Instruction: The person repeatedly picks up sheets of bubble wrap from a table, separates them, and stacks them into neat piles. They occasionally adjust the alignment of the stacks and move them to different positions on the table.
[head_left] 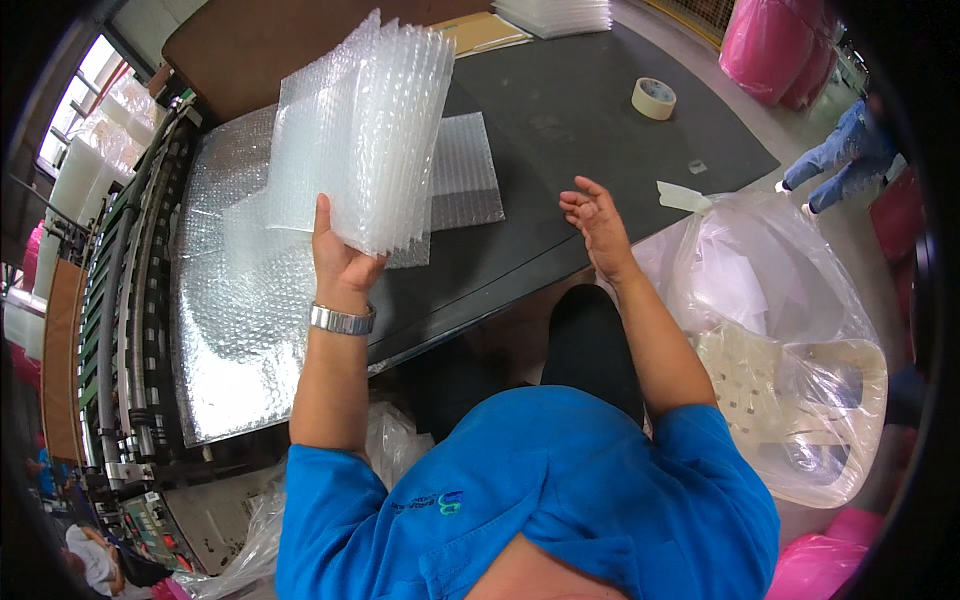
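So the left hand [340, 255] has its grip clenched on the bottom edge of a stack of bubble-wrap sheets [365, 130], holding it upright above the table [590, 110]. The stack's long axis runs up and slightly to the right from the palm, so the bulk of it stands well above the fingers and leans a bit toward the middle of the table. There's a metal watch [342, 320] on that wrist.

The right hand [597, 222] is empty, grip released, fingers loosely curled with the palm facing left toward the stack. It hangs over the near table edge, well apart from the sheets, so the stack lies up and to the left of it. The left hand is obviously the nearer one since it's the one holding.

Underneath, a wide bubble-wrap web [235, 320] lies flat across the left side of the table, with a smaller cut sheet [465, 175] lying past it. A tape roll [653, 98] sits further off on the dark mat, and a clear plastic bag [790, 320] drapes over a chair on the right.
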